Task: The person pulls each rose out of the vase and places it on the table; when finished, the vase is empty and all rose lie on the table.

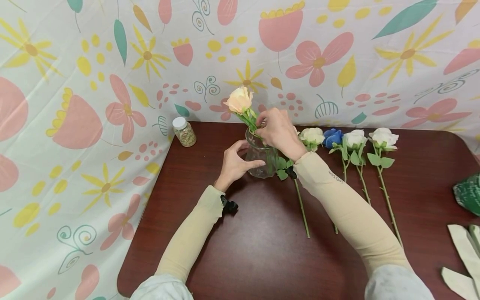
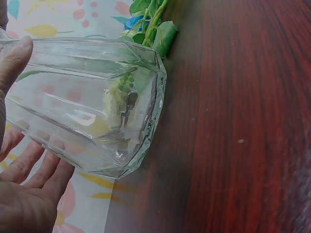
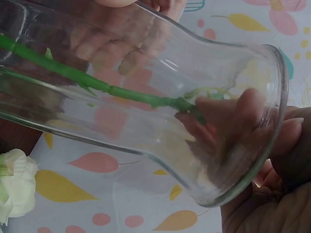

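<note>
A clear glass vase (image 1: 264, 166) with a flared mouth stands near the table's back edge. My left hand (image 1: 234, 162) holds its left side, thumb in front and fingers round the back; in the left wrist view the thumb and fingers flank the faceted glass (image 2: 73, 102). At the rim, my right hand (image 1: 278, 131) pinches the stem of a peach rose (image 1: 240, 100), whose bloom leans left above the mouth. Through the glass in the right wrist view, the green stem (image 3: 131, 93) runs down inside the vase. The right fingertips are partly hidden behind the rim.
To the right lie several long-stemmed roses, among them a blue rose (image 1: 332, 138) and a white rose (image 1: 383, 138). A small white-capped jar (image 1: 184, 132) stands at the back left. At the right edge are a dark green object (image 1: 468, 193) and pale strips (image 1: 463, 250). Patterned cloth (image 1: 210, 50) hangs behind.
</note>
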### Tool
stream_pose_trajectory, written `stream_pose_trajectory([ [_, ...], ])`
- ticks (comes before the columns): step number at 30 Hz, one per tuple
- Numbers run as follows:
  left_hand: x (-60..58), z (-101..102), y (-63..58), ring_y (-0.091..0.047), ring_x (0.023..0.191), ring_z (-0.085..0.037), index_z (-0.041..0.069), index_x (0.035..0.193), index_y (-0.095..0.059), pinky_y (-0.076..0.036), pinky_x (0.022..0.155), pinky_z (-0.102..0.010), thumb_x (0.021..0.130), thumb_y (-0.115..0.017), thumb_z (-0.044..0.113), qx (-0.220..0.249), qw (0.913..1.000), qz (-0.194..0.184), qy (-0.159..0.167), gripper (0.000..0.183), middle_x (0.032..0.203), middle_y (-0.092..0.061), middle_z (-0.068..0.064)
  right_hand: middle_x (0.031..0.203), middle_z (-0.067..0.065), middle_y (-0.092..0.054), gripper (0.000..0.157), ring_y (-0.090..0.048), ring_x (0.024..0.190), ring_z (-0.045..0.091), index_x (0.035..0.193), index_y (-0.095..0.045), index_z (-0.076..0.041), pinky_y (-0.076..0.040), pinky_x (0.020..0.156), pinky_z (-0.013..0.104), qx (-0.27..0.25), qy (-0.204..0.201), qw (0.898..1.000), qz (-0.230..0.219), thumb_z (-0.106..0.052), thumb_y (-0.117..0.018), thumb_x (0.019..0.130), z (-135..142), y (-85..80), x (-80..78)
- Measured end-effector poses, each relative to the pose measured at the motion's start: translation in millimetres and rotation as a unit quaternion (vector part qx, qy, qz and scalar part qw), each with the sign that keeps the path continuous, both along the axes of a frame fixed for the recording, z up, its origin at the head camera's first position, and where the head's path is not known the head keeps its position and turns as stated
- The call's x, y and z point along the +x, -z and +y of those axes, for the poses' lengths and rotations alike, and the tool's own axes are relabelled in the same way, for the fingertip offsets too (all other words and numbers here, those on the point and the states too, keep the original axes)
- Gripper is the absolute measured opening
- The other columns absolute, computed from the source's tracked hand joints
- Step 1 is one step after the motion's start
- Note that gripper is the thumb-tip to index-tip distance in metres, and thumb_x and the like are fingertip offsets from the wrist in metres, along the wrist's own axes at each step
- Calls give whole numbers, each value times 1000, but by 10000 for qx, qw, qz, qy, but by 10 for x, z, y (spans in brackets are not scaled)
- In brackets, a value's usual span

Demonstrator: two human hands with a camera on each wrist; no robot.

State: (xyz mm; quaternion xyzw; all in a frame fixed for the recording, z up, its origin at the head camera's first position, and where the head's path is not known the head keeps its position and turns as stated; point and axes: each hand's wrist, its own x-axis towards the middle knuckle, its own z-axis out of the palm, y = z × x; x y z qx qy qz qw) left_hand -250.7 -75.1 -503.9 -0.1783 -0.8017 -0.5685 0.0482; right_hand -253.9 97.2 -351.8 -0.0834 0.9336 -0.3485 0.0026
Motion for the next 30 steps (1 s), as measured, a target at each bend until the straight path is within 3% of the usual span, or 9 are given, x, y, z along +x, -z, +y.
stream_pose_trajectory([
  [7,0,-1,11,-74,124,-29,10,136,-71,-64,110,-37,78,-102,25,-18,10000,7,-22,67,129,-76,-12,86,20,-82,8,-74,55,19,103,-80,-3,-51,47,22,-37,24,10000,58,-4,-76,97,2,27,-7],
  [13,6,6,8,-74,123,-29,9,135,-71,-63,110,-33,77,-102,24,32,10000,-27,-21,67,129,-76,-12,92,21,-83,12,-74,58,20,107,-82,-3,-57,56,27,-103,55,9996,268,-4,-75,96,47,18,19],
  [19,8,10,10,-74,123,-29,9,135,-71,-62,111,-31,77,-102,24,69,10000,0,-14,68,129,-76,-12,102,23,-84,19,-75,58,18,116,-82,-4,-59,54,25,-437,163,9983,338,-8,-75,99,115,2,37],
  [24,10,7,9,-73,125,-28,11,136,-71,-62,112,-31,77,-102,26,24,10000,-72,3,68,130,-75,-10,102,23,-84,18,-70,52,14,115,-82,-4,-54,49,22,-825,274,9949,507,-12,-77,101,172,12,61],
  [30,11,10,5,-73,124,-28,11,136,-71,-62,112,-32,77,-102,26,-4,10000,-76,-38,68,130,-75,-11,101,21,-84,19,-74,58,28,118,-82,-6,-53,48,22,-1142,485,9899,686,-14,-76,101,230,12,114],
])
